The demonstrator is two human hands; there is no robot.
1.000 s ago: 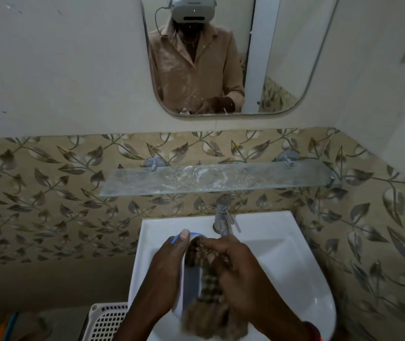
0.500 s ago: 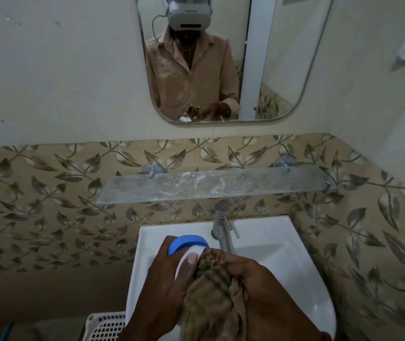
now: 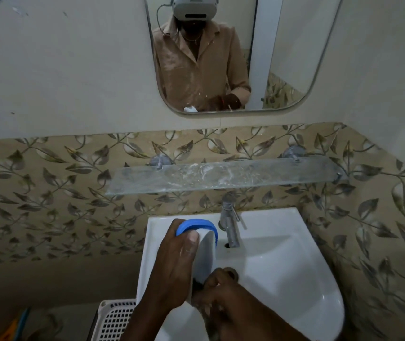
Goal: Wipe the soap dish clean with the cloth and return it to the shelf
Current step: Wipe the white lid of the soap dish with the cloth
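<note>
The soap dish (image 3: 205,252) is white with a blue rim, held on edge over the sink. My left hand (image 3: 172,267) grips it from the left, thumb across its white face. My right hand (image 3: 223,299) is closed at the dish's lower end. The checked brown cloth is almost wholly hidden under that hand; only a dark scrap shows near the fingers. The glass shelf (image 3: 221,175) on the tiled wall above the tap is bare and streaked with white residue.
A white sink (image 3: 282,267) with a chrome tap (image 3: 229,222) sits below the shelf. A mirror (image 3: 233,55) hangs above. A white perforated basket (image 3: 115,318) stands on the floor at lower left. The side wall closes in at right.
My right hand with the cloth has slid down from the top of the dish to its lower end, uncovering the white face. The dish has turned more upright, blue rim showing.
</note>
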